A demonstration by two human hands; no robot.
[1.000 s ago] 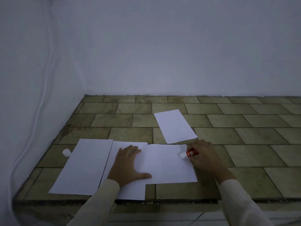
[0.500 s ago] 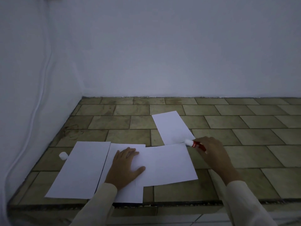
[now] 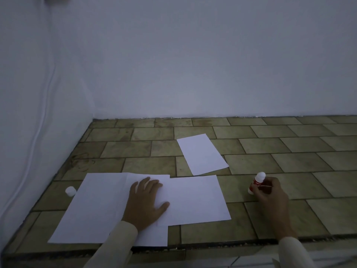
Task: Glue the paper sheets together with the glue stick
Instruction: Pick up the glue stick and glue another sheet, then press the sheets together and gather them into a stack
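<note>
The left hand lies flat, palm down, with fingers straight and thumb spread toward 3 o'clock. It presses on a row of three overlapping paper sheets near the front edge of the tiled surface. Under the palm is the middle sheet. The left sheet extends toward 9 o'clock from the hand, and the right sheet toward 3 o'clock, its near edge lying over the middle one. A fourth sheet lies apart from the row at about 1 o'clock from the left hand, turned at an angle, with its near corner close to the right sheet's far edge. The right hand is off the paper, at 3 o'clock from the right sheet, with its fingers curled around a red and white glue stick. The stick stands nearly upright over bare tile, its white tip up. I cannot tell whether its lower end touches the tile. A small white cap sits on the tile just beside the left sheet, at 9 o'clock from the left hand. Both arms wear pale sleeves. A white cable runs down the wall at the left.
</note>
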